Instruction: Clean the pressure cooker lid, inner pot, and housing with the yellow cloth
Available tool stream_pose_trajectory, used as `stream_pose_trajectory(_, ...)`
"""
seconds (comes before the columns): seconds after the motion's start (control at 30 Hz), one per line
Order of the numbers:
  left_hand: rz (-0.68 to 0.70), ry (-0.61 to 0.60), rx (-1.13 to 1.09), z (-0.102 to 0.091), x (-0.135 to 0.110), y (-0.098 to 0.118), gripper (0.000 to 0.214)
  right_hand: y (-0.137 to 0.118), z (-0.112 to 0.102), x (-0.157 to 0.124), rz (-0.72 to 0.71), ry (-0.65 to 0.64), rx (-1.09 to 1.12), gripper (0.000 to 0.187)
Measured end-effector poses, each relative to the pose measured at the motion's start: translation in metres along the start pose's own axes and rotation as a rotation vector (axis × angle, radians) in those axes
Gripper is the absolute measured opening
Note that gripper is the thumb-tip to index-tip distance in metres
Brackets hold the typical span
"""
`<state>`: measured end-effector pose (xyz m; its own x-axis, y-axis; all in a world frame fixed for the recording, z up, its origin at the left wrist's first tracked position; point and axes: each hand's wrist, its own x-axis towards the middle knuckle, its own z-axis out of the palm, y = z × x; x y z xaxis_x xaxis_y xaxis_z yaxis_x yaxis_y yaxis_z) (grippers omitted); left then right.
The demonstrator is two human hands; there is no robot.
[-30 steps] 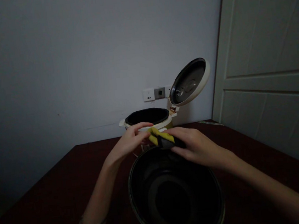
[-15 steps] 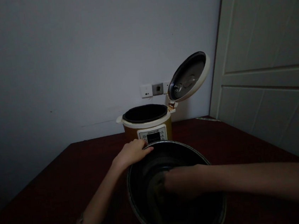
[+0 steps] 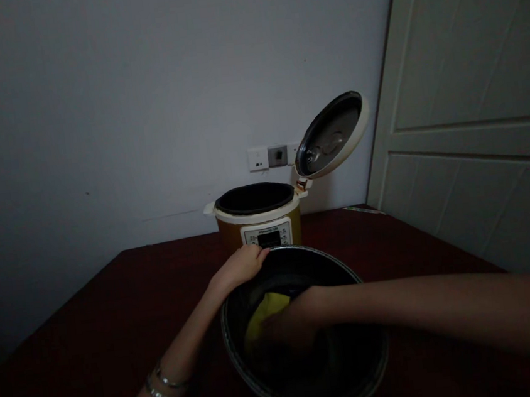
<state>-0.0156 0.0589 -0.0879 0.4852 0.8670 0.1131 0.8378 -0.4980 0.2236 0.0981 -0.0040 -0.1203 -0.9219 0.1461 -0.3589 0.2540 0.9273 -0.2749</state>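
A dark round inner pot (image 3: 373,373) stands on the dark red table (image 3: 115,302) right in front of me. My left hand (image 3: 241,267) grips the pot's far left rim, fingers curled over the edge. My right hand (image 3: 285,329) reaches down inside the pot and presses a yellow sponge (image 3: 264,309) against its inner wall. The fingers are in shadow, closed on the sponge. Bracelets sit on my left wrist.
A yellow and white electric cooker (image 3: 260,221) stands behind the pot at the table's far edge, its lid (image 3: 331,134) hinged open to the right. Wall sockets (image 3: 272,156) are behind it. A pale door (image 3: 469,120) fills the right side.
Both hands held the sponge above the pot a second ago. The left hand dropped to the rim, and the right hand went down into the pot with the sponge.
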Motion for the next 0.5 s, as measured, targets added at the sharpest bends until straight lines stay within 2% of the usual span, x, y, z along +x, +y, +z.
stream_pose_trajectory(0.1,0.001,-0.001,-0.016,-0.001,0.000,0.001,0.046,0.004,-0.010,-0.001,0.184,-0.108,-0.079,0.051)
stream_pose_trajectory(0.2,-0.016,-0.014,-0.078,-0.001,0.000,0.000,0.045,0.008,-0.014,-0.014,0.431,-0.133,-0.032,0.059)
stream_pose_trajectory(0.27,-0.025,-0.018,-0.119,-0.001,0.001,-0.002,0.045,0.011,-0.014,-0.025,0.532,-0.175,0.006,0.063)
stream_pose_trajectory(0.4,-0.021,-0.019,-0.147,0.000,0.002,-0.004,0.045,0.009,-0.010,-0.044,0.622,-0.241,0.041,0.052)
stream_pose_trajectory(0.5,-0.015,-0.009,-0.162,0.000,0.001,-0.005,0.046,0.002,-0.005,-0.056,0.602,-0.341,0.032,0.037)
